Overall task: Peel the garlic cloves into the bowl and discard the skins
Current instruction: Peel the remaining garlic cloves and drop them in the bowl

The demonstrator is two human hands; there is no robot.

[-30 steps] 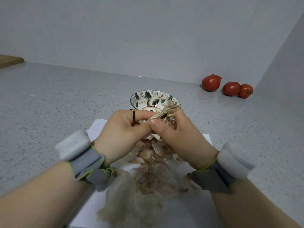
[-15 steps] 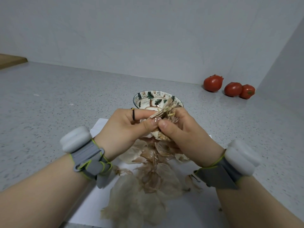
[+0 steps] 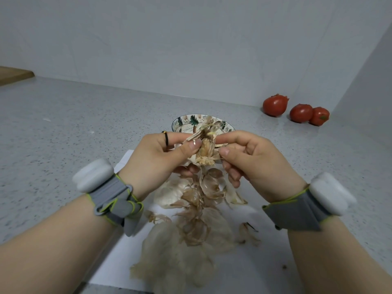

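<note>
At the near edge of the grey speckled stone desk (image 3: 84, 134) lies a white paper sheet (image 3: 244, 272). Its near corners are cut off by the frame and covered by the two forearms. On the sheet sits a heap of dry, pale brown garlic skins (image 3: 191, 230). The heap is blurred at its near end, so single pieces are hard to separate there.

Above the far edge of the sheet, both hands hold a half-peeled, pale garlic piece (image 3: 204, 149) in the air. The left hand (image 3: 154, 160) pinches it between thumb and forefinger. The right hand (image 3: 254, 162) pinches its right side in the same way, with the other fingers curled below. How many cloves are inside the skin I cannot tell.

Just behind stands the round ceramic bowl with green leaf pattern (image 3: 182, 122). The hands and the garlic hide its near rim and what is in it. In the far right corner of the desk lie three red tomatoes (image 3: 301, 113). At the far left edge is a brown wooden board (image 3: 14, 74), mostly cut off.

Half a second ago the two thumbs touched. Now they are apart, and the curled fingers of the right hand show.
</note>
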